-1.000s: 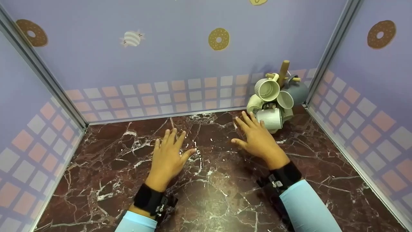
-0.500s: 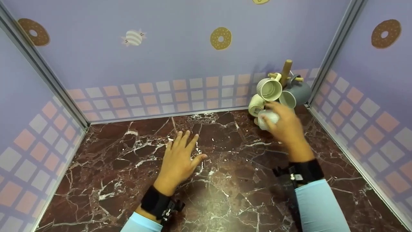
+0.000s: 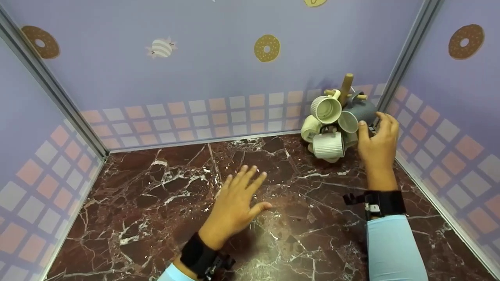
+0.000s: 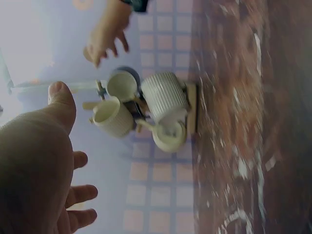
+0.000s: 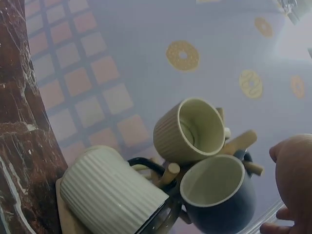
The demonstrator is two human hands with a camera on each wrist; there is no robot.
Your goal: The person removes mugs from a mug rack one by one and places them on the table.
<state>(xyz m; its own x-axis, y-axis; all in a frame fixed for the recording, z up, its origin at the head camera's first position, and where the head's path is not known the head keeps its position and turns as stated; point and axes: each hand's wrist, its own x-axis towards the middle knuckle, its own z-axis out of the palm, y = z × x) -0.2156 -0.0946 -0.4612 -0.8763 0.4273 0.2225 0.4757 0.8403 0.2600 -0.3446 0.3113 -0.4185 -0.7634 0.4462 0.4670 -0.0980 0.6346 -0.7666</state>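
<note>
A wooden mug tree (image 3: 347, 84) stands at the back right with several mugs hung on its pegs. A cream ribbed mug (image 3: 326, 109) hangs high, mouth toward me. Right of it is a blue-grey mug (image 3: 361, 111) with a pale inside. Lower hang a white ribbed mug (image 3: 329, 145) with a dark handle and a cream mug (image 3: 310, 128). My right hand (image 3: 379, 142) is beside the blue-grey mug, fingers bent and nothing in them; the right wrist view shows a gap between them. My left hand (image 3: 236, 201) hovers over the marbled tabletop, fingers spread, holding nothing.
The dark red marbled table (image 3: 156, 218) meets a purple back wall (image 3: 211, 70) printed with doughnuts and tiles. A right side wall (image 3: 449, 136) rises close beyond the mug tree, and a left wall (image 3: 31, 156) closes the other side.
My right hand reached over to the white ribbed mug, then moved right, off it, to beside the blue-grey mug. My left hand drifted right and nearer to me.
</note>
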